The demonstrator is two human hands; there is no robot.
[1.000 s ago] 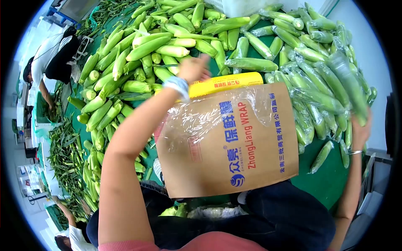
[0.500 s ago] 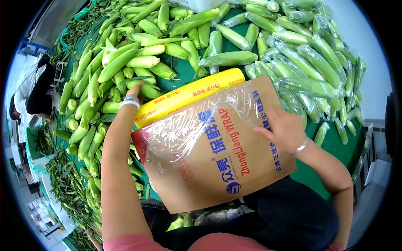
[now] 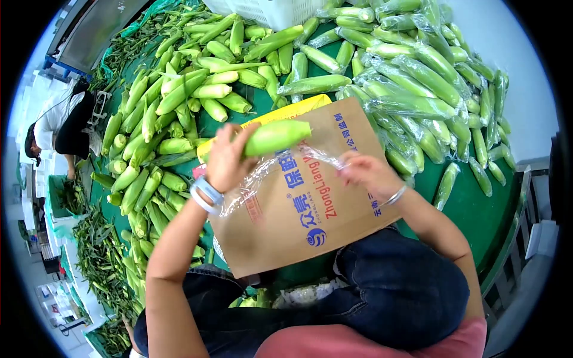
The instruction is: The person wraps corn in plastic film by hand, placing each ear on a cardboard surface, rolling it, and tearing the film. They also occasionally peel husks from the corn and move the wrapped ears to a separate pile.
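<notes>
My left hand (image 3: pixel 230 156) grips an ear of corn (image 3: pixel 279 136) in its green husk, above a brown cardboard sheet (image 3: pixel 274 250) printed with blue and red lettering. Clear plastic wrap (image 3: pixel 262 174) stretches below the corn toward my right hand (image 3: pixel 369 174), whose fingers pinch its gathered edge. Behind the cardboard lies a yellow roll of cling film (image 3: pixel 313 106), partly covered by the cardboard and my left hand. The cardboard slopes over the table edge toward my lap.
Unwrapped ears of corn (image 3: pixel 179 89) are heaped on the left of the green table (image 3: pixel 471 218). Film-wrapped ears (image 3: pixel 427 77) pile up at the right. A white crate (image 3: pixel 274 13) stands at the back, loose husks (image 3: pixel 98 262) lie far left, and another person (image 3: pixel 62 116) bends beyond.
My left hand has taken an ear of corn from the left heap and brought it right over the cardboard. My right hand has drawn the plastic wrap up off the cardboard.
</notes>
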